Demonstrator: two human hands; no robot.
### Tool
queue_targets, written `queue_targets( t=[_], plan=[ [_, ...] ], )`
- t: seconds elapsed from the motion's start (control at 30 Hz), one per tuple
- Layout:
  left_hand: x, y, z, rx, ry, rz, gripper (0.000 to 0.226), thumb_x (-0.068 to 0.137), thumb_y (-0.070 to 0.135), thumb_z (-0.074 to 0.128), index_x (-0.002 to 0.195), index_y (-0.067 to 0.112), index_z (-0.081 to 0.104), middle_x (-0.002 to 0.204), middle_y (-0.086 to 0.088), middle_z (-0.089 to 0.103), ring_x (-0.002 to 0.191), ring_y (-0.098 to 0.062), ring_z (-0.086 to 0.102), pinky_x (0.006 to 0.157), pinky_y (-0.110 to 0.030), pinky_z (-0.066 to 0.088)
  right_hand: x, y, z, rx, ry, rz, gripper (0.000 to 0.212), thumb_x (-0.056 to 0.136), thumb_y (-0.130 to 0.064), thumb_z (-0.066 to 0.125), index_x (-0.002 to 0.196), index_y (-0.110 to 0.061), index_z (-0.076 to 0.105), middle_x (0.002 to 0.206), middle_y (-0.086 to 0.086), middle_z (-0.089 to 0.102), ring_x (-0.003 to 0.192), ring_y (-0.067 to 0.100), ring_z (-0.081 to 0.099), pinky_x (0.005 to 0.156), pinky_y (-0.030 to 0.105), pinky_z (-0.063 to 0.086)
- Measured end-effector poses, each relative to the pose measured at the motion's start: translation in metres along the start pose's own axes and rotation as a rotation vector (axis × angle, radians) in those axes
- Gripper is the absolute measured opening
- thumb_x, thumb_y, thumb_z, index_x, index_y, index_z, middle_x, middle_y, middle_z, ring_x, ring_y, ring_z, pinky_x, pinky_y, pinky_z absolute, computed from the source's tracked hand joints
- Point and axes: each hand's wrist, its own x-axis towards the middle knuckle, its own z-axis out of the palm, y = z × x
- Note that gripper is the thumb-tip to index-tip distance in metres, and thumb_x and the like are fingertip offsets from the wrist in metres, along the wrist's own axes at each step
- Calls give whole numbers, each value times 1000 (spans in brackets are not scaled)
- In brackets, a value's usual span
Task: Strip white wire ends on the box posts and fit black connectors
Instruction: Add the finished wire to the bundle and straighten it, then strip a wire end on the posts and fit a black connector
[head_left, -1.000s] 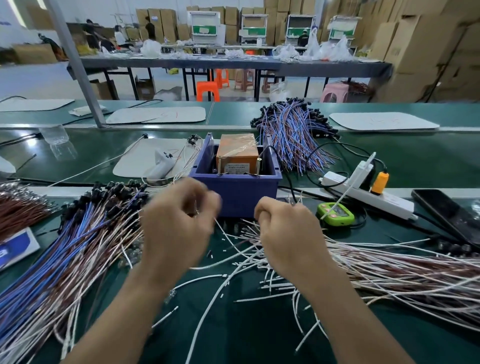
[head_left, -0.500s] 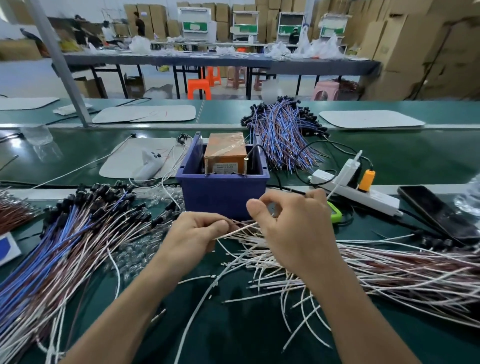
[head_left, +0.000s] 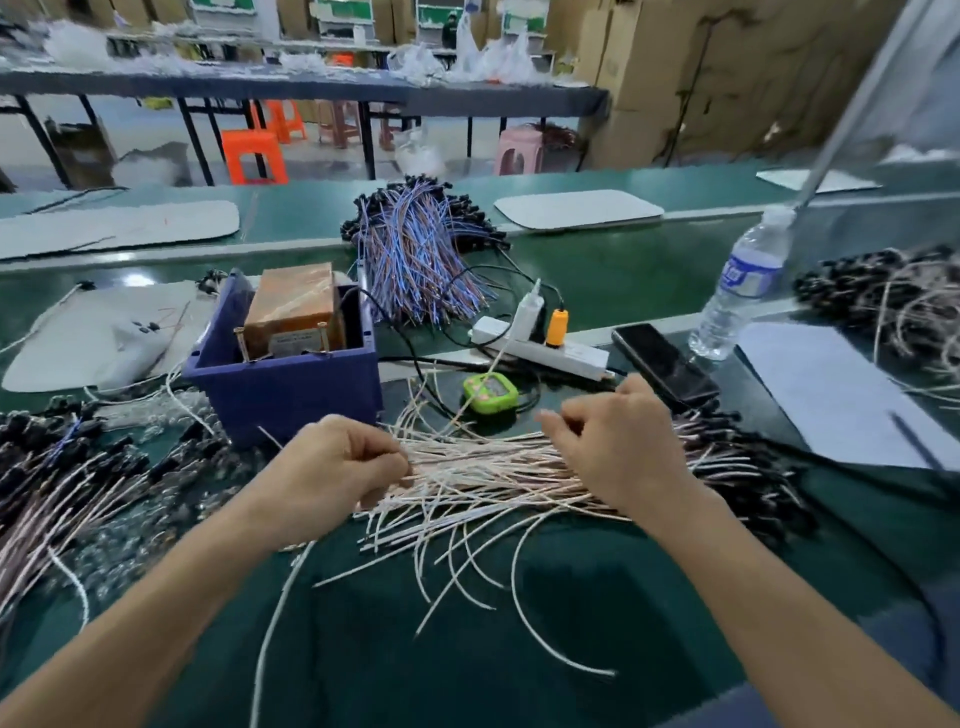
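Task looks part way through, as a judgement. The loose heap of thin white wires (head_left: 493, 470) lies on the green bench mat (head_left: 467, 649) right in front of you, between your two hands. The near left ends look bare, with no plug on them. That heap is what's left to do.

To your left is a pile of leads with small black connectors (head_left: 104, 452) already fitted, so count those as done. More black plugs show at the heap's right end; I can't tell if they sit on these same wires.

The blue plastic box (head_left: 280, 395) stands just behind your left hand (head_left: 332, 467), with a brown taped block (head_left: 291, 306) inside it. The thin metal posts (head_left: 240, 345) are at its front rim, and no wire is on them now. So stripping isn't under way; you look to be picking the next wire.

- **Left hand:** fingers curled tight, thumb against fingertips, pinching the left ends of a few white wires at the heap's edge. Narrow pinch.
- **Right hand** (head_left: 618, 447): curled over the right part of the heap, back of the hand to the camera, touching the top strands. I can't tell whether it has a wire pinched, because the fingertips are hidden or blurred.
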Motion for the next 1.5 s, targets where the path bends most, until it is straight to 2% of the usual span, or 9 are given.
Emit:
queue_targets(
  t=[0.13, 0.23, 0.47, 0.77, 1.07, 1.23, 1.3, 1.4, 1.5],
  plan=[
    [15, 37, 35, 179, 124, 130, 24, 96, 30, 68, 74, 38, 76, 62, 14, 69, 45, -3, 52, 44, -14, 39, -12, 58, -16, -48, -19, 149, 51, 95, -48, 63, 50, -31, 44, 40, -13, 39, 62, 23, 38, 75, 34, 32],
    [22, 49, 68, 254, 161, 210, 13, 94, 34, 71, 84, 36, 78, 71, 34, 66, 71, 7, 63, 57, -13, 45, -17, 87, -24, -73, -4, 204, 50, 93, -47, 66, 51, -28, 49, 39, -15, 35, 62, 22, 42, 80, 36, 35],
    [38, 24, 90, 321, 126, 169, 10, 87, 28, 81, 93, 35, 84, 97, 22, 68, 97, -2, 59, 93, -31, 50, -26, 114, -24, -240, 9, 236, 40, 78, -31, 87, 56, -28, 54, 54, -5, 57, 65, 19, 41, 73, 33, 36],
    [44, 23, 96, 235, 110, 186, 16, 83, 16, 84, 88, 30, 83, 89, 24, 67, 85, 1, 64, 85, -31, 57, -36, 95, 1, -126, 81, 241, 12, 85, -24, 79, 79, -18, 70, 87, -4, 70, 94, 23, 59, 91, 35, 35],
    [11, 9, 59, 141, 272, 219, 16, 77, 29, 86, 89, 37, 80, 99, 27, 71, 98, 3, 65, 92, -24, 48, -36, -32, 18, 304, -30, 145, 14, 93, -11, 67, 97, -23, 75, 95, -11, 68, 100, 6, 54, 90, 17, 40],
    [-35, -26, -3, 88, 468, 80, 35, 78, 11, 79, 75, 45, 76, 84, 38, 69, 83, 12, 66, 72, -3, 43, -3, -144, 40, 454, -229, -23, 21, 93, -11, 60, 99, -20, 77, 94, 2, 72, 96, 16, 59, 89, 28, 44],
    [-53, -47, -34, 130, 558, -25, 32, 79, 15, 75, 84, 47, 75, 80, 36, 70, 79, 8, 67, 73, -9, 47, 12, -190, 56, 427, -336, -101, 21, 93, -14, 57, 97, -23, 76, 93, 6, 68, 99, 24, 58, 88, 34, 45],
    [-74, -87, -78, 333, 622, -275, 19, 84, 24, 74, 94, 38, 81, 102, 10, 79, 96, -19, 71, 82, -30, 52, 31, -257, 82, 290, -552, -232, 21, 91, -15, 55, 101, -23, 72, 99, 9, 65, 105, 30, 55, 85, 38, 46],
    [-95, -127, -110, 530, 629, -354, 36, 86, 20, 73, 122, 27, 75, 146, -5, 59, 136, -27, 50, 115, -39, 38, 47, -311, 106, 234, -677, -324, 29, 91, -9, 54, 117, -17, 65, 114, 12, 67, 110, 33, 59, 82, 38, 46]
  ],
)
